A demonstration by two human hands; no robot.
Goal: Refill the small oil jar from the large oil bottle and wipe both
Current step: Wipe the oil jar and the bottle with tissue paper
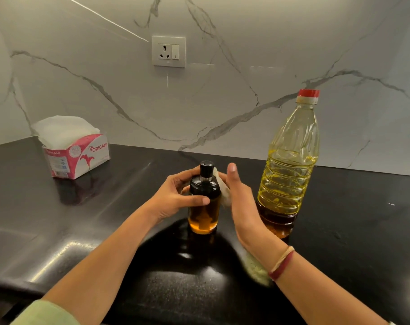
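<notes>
Evidently wiping, at the centre of the frame: gripping the small oil jar (204, 205) round its black shoulder with the left hand (176, 198), thumb laid across the front and fingers curled behind, presumably to keep it upright and steady on the black countertop (101, 221) against a sideways push. Pressing a white tissue (224, 192) to the jar's right flank with the right hand (242, 205), thumb raised clear; cannot tell whether the fingers curl round the jar or lie flat, hidden as they are behind it. Closed with its black cap (206, 168) and holding amber oil in the lower part, so probably done with the pouring, though only judged so. Parked upright just right of the right hand, near it but seemingly not touching: the large oil bottle (290, 165), red cap (308, 93) on, likely kept close for its own wipe and sealed against spills. Set well apart at the left of the frame, by the marble wall: an Origami tissue box (77, 151), sheets standing out of the top, away from the oil yet within reach for a fresh sheet. Left to do, most likely: the bottle. Worth keeping a firm hold, given oily, slippery surfaces.
</notes>
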